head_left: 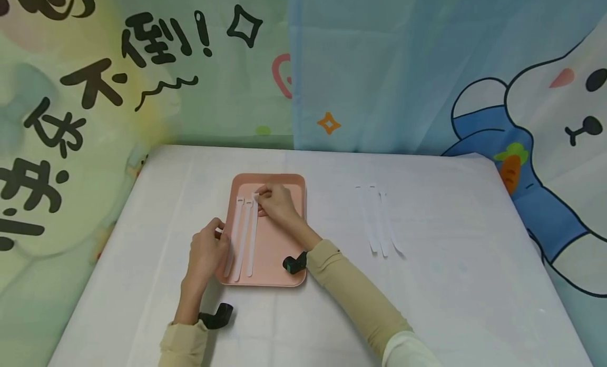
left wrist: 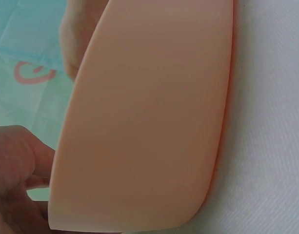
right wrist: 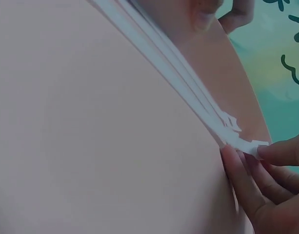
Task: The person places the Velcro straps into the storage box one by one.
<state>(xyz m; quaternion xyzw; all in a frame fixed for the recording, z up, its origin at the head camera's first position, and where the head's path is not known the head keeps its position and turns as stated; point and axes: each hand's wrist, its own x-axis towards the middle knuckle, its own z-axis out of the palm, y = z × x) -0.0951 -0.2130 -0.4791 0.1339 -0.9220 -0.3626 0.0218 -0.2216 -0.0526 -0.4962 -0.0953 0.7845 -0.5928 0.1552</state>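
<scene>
Three long white strips, thin like paper with notched far ends, lie side by side in a pink tray [head_left: 280,256]. My right hand [head_left: 277,202] reaches over the tray and pinches the far end of the rightmost strip [head_left: 253,240] between thumb and fingers. In the right wrist view this strip's end [right wrist: 247,145] bends up at the fingertips. The left strip [head_left: 234,238] and the middle strip [head_left: 244,240] lie beside it. My left hand [head_left: 206,248] is at the tray's left rim, fingers loosely bent; in the left wrist view the tray wall [left wrist: 139,122] hides their tips.
Several more white strips [head_left: 381,225] lie on the white table [head_left: 450,251] right of the tray, their near ends curling. Printed cloth [head_left: 365,67] hangs behind the table. A black wrist camera [head_left: 295,263] on my right arm overlaps the tray's near right corner.
</scene>
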